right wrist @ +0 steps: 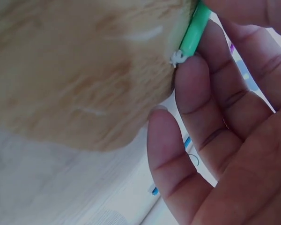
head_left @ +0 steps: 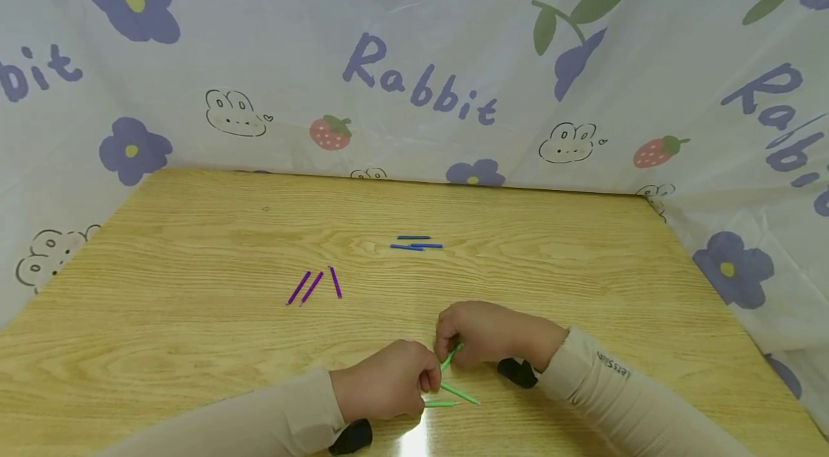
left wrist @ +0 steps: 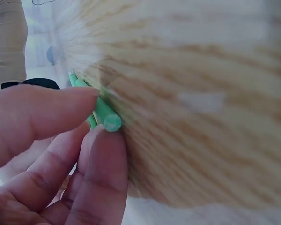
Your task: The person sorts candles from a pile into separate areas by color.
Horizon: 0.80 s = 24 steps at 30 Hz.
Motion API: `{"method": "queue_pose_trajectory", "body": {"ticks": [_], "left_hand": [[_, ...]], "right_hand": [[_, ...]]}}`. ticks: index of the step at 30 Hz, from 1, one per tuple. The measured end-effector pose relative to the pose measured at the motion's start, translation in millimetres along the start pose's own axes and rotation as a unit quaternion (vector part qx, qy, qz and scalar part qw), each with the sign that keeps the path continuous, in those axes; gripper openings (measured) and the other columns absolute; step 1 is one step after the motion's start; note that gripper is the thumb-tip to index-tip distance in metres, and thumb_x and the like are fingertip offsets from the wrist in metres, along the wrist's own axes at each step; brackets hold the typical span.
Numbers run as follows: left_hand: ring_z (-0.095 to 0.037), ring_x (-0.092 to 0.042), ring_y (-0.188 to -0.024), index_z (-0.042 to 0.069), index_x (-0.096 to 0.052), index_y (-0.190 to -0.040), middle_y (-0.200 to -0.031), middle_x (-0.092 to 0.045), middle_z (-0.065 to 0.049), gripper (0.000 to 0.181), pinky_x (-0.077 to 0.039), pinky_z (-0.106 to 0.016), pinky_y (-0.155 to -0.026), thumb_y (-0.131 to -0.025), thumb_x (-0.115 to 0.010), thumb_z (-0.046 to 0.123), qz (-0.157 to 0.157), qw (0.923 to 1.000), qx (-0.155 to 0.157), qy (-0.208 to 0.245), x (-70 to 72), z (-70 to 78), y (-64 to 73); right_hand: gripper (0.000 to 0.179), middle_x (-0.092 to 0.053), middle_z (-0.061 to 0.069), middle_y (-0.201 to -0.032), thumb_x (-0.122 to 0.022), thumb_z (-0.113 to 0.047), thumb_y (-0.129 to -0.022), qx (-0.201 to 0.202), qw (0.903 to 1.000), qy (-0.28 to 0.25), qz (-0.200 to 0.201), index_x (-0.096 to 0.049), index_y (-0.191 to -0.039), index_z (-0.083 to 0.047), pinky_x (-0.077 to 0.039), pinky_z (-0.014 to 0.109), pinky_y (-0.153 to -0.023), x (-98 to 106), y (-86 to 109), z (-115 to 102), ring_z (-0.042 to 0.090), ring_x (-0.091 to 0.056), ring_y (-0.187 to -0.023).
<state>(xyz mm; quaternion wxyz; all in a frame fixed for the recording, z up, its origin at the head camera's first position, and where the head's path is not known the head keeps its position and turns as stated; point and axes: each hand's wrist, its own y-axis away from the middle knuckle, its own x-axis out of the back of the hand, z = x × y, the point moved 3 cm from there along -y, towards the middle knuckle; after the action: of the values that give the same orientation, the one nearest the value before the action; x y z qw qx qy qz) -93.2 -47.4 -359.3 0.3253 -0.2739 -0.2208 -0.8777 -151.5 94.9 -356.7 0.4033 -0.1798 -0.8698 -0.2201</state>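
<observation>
At the front of the table, my left hand (head_left: pixel 391 379) pinches a thin green candle (left wrist: pixel 106 112) between thumb and finger, low over the wood. Its flat round end faces the left wrist view, and more green shows behind it. Just right and beyond, my right hand (head_left: pixel 484 333) holds a slanting green candle (right wrist: pixel 195 33) by thumb and fingertips, with a frayed white wick at its end. Two more green lengths, an upper candle (head_left: pixel 461 394) and a lower candle (head_left: pixel 442 404), stick out to the right from the left hand's fingers, which hide their other ends.
Three purple candles (head_left: pixel 312 288) lie left of centre on the wooden table (head_left: pixel 194 241). Farther back are three blue candles (head_left: pixel 414 237), two of them overlapping. A printed curtain (head_left: pixel 414 25) hangs behind and along the sides. Black wrist bands (head_left: pixel 518 372) show under the cuffs.
</observation>
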Motion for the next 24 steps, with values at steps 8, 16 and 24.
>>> {"method": "queue_pose_trajectory", "body": {"ticks": [8, 16, 24], "left_hand": [[0.000, -0.043, -0.065, 0.006, -0.064, -0.077, -0.071, -0.053, 0.007, 0.027, -0.043, -0.018, -0.062, -0.066, -0.066, -0.018, 0.000, 1.0000, -0.004, -0.002, 1.0, 1.4, -0.6], [-0.001, -0.043, -0.065, 0.006, -0.063, -0.077, -0.071, -0.053, 0.007, 0.027, -0.043, -0.018, -0.062, -0.066, -0.066, -0.018, -0.005, 1.0000, 0.001, -0.006, 2.2, 3.0, -0.4], [0.000, -0.043, -0.065, 0.006, -0.064, -0.076, -0.071, -0.053, 0.008, 0.026, -0.042, -0.018, -0.063, -0.067, -0.066, -0.018, -0.014, 0.9999, 0.003, -0.006, 3.1, 4.3, -0.5]], "right_hand": [[0.024, -0.056, -0.013, -0.082, -0.068, 0.008, -0.073, -0.030, 0.9995, 0.002, 0.002, -0.069, -0.082, -0.014, -0.045, 0.019, -0.070, -0.3, 0.3, -2.2, 0.001, -0.048, -0.073], [0.022, -0.056, -0.012, -0.079, -0.066, 0.006, -0.075, -0.045, 0.9989, 0.011, 0.007, -0.071, -0.084, -0.014, -0.043, 0.019, -0.065, 0.6, 0.7, -3.6, 0.002, -0.045, -0.068], [0.019, -0.061, -0.010, -0.078, -0.065, 0.005, -0.078, -0.052, 0.9983, -0.021, 0.012, -0.073, -0.089, -0.009, -0.046, 0.019, -0.064, 0.9, 3.0, -2.7, 0.000, -0.047, -0.065]]}}
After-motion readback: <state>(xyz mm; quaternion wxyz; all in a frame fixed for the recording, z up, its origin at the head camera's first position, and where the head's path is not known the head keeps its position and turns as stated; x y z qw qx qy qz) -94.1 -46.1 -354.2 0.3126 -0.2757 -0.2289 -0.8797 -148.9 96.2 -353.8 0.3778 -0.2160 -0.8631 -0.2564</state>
